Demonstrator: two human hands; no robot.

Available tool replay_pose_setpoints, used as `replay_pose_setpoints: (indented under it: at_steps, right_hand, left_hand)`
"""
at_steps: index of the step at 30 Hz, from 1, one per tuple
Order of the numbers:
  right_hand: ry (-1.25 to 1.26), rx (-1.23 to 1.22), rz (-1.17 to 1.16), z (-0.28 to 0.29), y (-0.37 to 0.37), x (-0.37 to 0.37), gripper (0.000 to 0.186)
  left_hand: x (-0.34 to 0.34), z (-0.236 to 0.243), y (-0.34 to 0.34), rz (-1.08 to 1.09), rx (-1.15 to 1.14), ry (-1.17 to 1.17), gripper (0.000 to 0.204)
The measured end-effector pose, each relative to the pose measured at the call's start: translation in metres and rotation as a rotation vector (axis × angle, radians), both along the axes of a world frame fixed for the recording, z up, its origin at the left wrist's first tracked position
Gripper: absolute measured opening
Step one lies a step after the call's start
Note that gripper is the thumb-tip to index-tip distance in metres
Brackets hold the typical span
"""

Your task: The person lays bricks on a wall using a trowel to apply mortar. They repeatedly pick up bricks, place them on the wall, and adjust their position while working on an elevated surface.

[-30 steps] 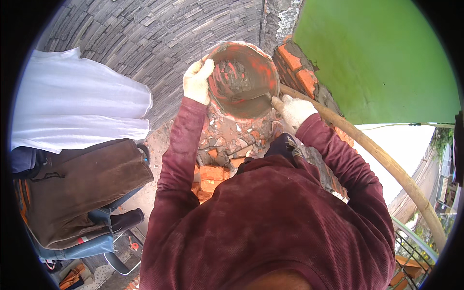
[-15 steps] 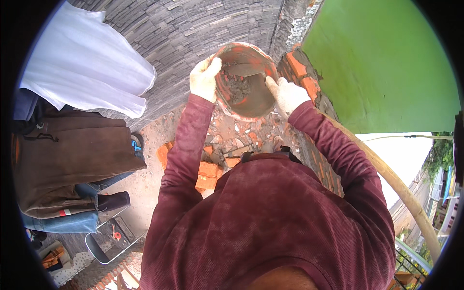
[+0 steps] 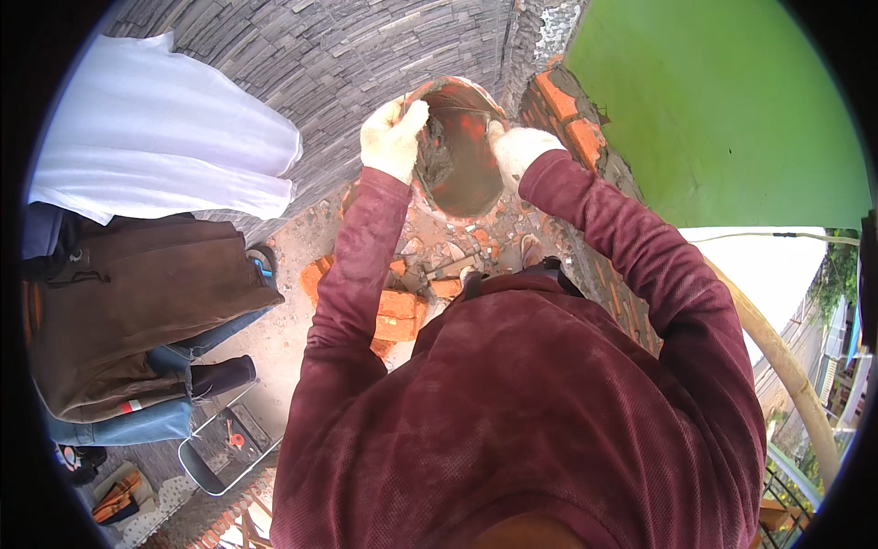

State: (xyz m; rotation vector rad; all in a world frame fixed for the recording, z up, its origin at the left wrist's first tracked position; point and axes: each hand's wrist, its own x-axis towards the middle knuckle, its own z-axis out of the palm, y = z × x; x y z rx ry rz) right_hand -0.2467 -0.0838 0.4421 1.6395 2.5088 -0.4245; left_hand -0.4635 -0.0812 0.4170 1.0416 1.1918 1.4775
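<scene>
A round bucket (image 3: 455,212) with grey mortar (image 3: 437,156) inside is in front of me, its open mouth tilted toward me. Orange-red patches show through the mortar film on its inner wall. My left hand (image 3: 391,142), in a whitish work glove, is closed on the bucket's left rim. Over the right rim, my gloved right hand (image 3: 523,152) is closed around what looks like a trowel (image 3: 460,109). Its blade shows only as a thin line across the bucket mouth, and the handle is hidden in the glove.
Orange bricks (image 3: 399,313) and rubble lie on the ground below the bucket. A brick-and-mortar course (image 3: 569,119) runs beside a green panel (image 3: 718,119) at right. Clothes, including a brown garment (image 3: 151,311), hang at left. A pale pole (image 3: 777,352) curves along the right.
My right hand has moved up and left along the bucket's right rim. The trowel blade, broad before, now shows edge-on. The bucket's mouth looks narrower.
</scene>
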Motion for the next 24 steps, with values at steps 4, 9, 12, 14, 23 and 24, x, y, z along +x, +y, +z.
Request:
replay_pose_setpoints:
  at_steps: [4, 9, 12, 14, 23, 24]
  right_hand:
    - [0.063, -0.126, 0.031, -0.017, 0.005, 0.020, 0.027]
    - [-0.042, -0.249, 0.036, -0.035, -0.011, 0.035, 0.030]
    - [0.127, -0.300, -0.057, -0.053, -0.008, 0.046, 0.029]
    - [0.366, -0.530, -0.057, -0.073, 0.001, 0.063, 0.028]
    - [1.246, -1.431, -0.283, -0.155, -0.003, 0.129, 0.045]
    - [1.295, -1.479, -0.330, -0.150, -0.007, 0.128, 0.046]
  left_hand:
    - [0.005, -0.005, 0.005, -0.021, 0.000, -0.068, 0.026]
    - [0.033, -0.013, 0.015, -0.103, 0.075, 0.316, 0.024]
    - [0.048, 0.001, 0.019, -0.161, 0.035, 0.375, 0.026]
    - [0.047, 0.006, 0.016, -0.227, 0.020, 0.392, 0.023]
    - [0.059, 0.022, 0.024, -0.269, -0.018, 0.226, 0.031]
    - [0.061, 0.026, 0.022, -0.238, -0.019, 0.212, 0.033]
